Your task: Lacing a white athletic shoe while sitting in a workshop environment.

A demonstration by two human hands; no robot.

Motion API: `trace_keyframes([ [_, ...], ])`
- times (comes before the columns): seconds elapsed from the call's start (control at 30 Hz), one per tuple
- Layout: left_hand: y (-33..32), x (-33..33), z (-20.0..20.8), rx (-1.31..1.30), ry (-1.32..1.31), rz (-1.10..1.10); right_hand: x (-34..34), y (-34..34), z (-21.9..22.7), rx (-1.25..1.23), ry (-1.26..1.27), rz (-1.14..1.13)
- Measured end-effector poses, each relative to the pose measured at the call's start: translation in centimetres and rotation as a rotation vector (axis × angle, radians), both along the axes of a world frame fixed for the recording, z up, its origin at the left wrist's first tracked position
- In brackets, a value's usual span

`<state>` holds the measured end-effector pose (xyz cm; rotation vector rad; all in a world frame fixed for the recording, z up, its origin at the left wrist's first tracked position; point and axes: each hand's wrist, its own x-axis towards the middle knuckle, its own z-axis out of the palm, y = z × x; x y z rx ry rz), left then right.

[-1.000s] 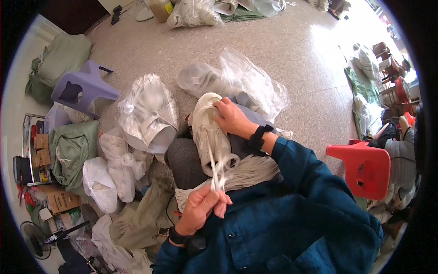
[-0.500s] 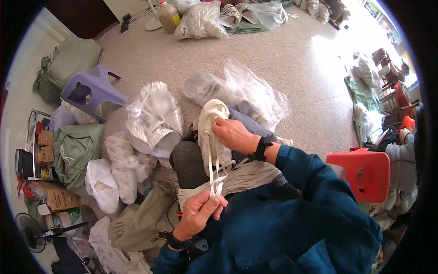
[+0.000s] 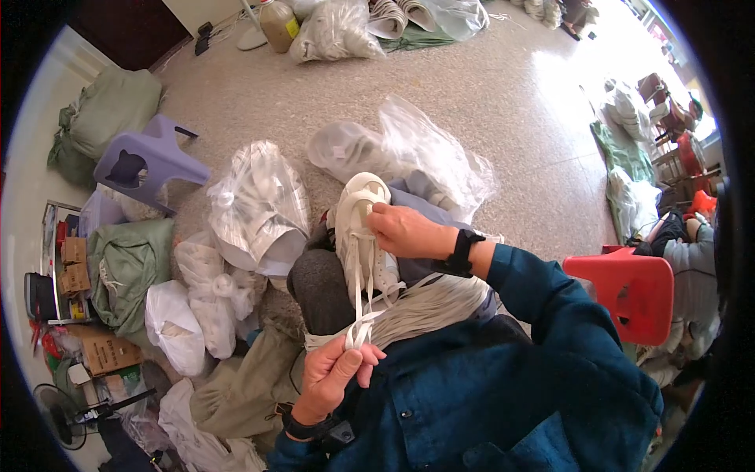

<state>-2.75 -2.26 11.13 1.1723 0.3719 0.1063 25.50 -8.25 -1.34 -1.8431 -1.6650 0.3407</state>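
A white lace-up shoe [image 3: 346, 228] rests over my lap with its toe pointing away from me. My right hand [image 3: 415, 232] is closed in a pinch at the shoe's tongue and upper lacing; its fingertips hide what exactly they grip. Nearer my body, my left hand [image 3: 332, 379] is closed on looped white shoelaces [image 3: 360, 318], which stretch up to the shoe. A thick bundle of loose pale laces [image 3: 429, 308] lies across my lap beneath the shoe.
Clear plastic bags [image 3: 440, 161] lie beyond the shoe, and another bag with shoe parts [image 3: 259, 204] stands to the left. A purple stool [image 3: 153, 161] is farther left. A red stool [image 3: 621, 295] stands to my right. Green sacks [image 3: 130, 271] line the left side.
The view has shifted slightly. Both hands stay close to their earlier places on the shoe and laces, and the laces between them remain stretched.
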Motion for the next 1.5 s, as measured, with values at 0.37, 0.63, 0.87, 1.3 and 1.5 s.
trace_keyframes([
  [0.37,0.4,-0.8,0.2,-0.069,0.071,0.019,0.4,0.7,0.3,-0.024,0.066,0.031],
  [0.63,-0.2,-1.7,0.1,-0.358,0.043,-0.17,1.5,3.1,-2.0,-0.087,0.113,-0.273],
  [0.87,-0.1,-2.7,2.7,-0.274,0.132,-0.327,1.4,3.2,-2.9,-0.036,0.153,-0.242],
  [1.3,0.4,0.9,3.4,0.054,-0.431,0.077,-2.0,-4.2,1.0,0.166,0.034,-0.129],
  [1.5,-0.1,1.3,1.9,-0.041,-0.378,0.026,-1.8,-1.6,0.8,0.133,-0.135,-0.108],
])
